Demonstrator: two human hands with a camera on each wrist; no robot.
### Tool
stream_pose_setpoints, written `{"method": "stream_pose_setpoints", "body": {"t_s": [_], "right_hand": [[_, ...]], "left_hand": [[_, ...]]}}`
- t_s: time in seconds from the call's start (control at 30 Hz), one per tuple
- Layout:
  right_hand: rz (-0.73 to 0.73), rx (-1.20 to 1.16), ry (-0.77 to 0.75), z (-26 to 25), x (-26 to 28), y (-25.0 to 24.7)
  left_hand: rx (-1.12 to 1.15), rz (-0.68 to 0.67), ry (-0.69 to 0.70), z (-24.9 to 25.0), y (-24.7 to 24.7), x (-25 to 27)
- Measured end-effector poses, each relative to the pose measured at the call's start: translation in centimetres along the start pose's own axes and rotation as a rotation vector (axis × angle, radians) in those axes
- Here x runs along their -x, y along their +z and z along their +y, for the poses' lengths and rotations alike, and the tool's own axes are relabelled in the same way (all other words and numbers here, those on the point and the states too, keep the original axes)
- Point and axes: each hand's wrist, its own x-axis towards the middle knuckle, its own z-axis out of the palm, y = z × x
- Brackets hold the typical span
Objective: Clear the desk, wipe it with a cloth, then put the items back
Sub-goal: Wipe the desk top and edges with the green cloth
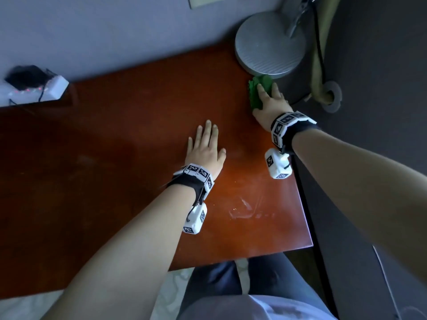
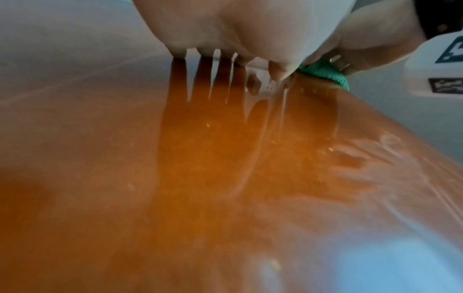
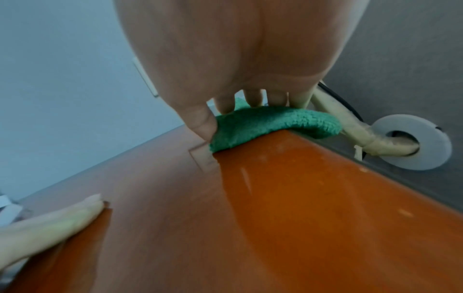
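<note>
A green cloth (image 1: 256,93) lies at the far right corner of the reddish-brown desk (image 1: 115,158), partly over the right edge. My right hand (image 1: 268,98) presses flat on it with straight fingers; the right wrist view shows the cloth (image 3: 270,124) bulging from under the fingers. My left hand (image 1: 205,144) lies flat on the bare desk, palm down with fingers spread, a little left of and nearer than the right hand. The left wrist view has the cloth (image 2: 325,74) just beyond the left hand's fingertips (image 2: 177,51).
A round grey lamp base (image 1: 270,45) stands at the far right corner, right behind the cloth. A white power strip (image 1: 34,88) with cables sits beyond the far left edge. A wall ring (image 1: 332,95) with a hose is to the right. Streaks mark the desk (image 1: 245,209) near the front right.
</note>
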Motion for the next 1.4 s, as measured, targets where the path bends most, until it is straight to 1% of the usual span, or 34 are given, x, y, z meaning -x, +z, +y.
{"method": "stream_pose_setpoints", "body": {"t_s": [0.1,0.2,0.4,0.6,0.7,0.97,1.03,1.13,1.2,1.3,1.37,1.4], "right_hand": [[-0.001,0.03,-0.045,1.2,2.6,0.6],[0.0,0.072,-0.1,3.2,5.8,2.2],[-0.012,0.052,-0.169,7.0,11.6,4.7],[-0.03,0.06,-0.191,9.5,17.3,7.1],[-0.048,0.029,-0.168,10.6,20.1,8.3],[-0.036,0.012,-0.111,12.9,28.0,12.4],[-0.019,0.047,-0.113,13.3,30.1,13.6],[0.007,0.174,-0.155,13.3,32.3,15.2],[-0.005,0.229,-0.206,12.8,32.9,16.1],[-0.066,0.25,-0.299,11.0,32.7,16.8],[-0.121,0.225,-0.364,9.8,32.0,16.5],[-0.15,0.176,-0.397,9.5,31.6,16.2]], "left_hand": [[0.019,-0.008,0.002,1.4,1.0,2.2],[0.031,-0.015,-0.021,2.5,2.4,4.9],[0.044,0.014,-0.084,4.0,5.7,9.6],[0.06,0.025,-0.095,5.0,7.9,13.8],[0.066,0.016,-0.089,5.1,8.6,15.6],[0.081,-0.015,-0.047,4.6,9.9,20.0],[0.069,-0.033,-0.035,4.0,10.1,21.3],[0.057,-0.064,-0.032,3.3,10.1,23.0],[0.051,-0.029,-0.029,3.4,10.1,24.1],[0.063,0.098,0.032,4.5,10.3,25.6],[0.103,0.134,0.085,5.9,10.5,26.2],[0.131,0.138,0.098,6.8,10.6,26.4]]}}
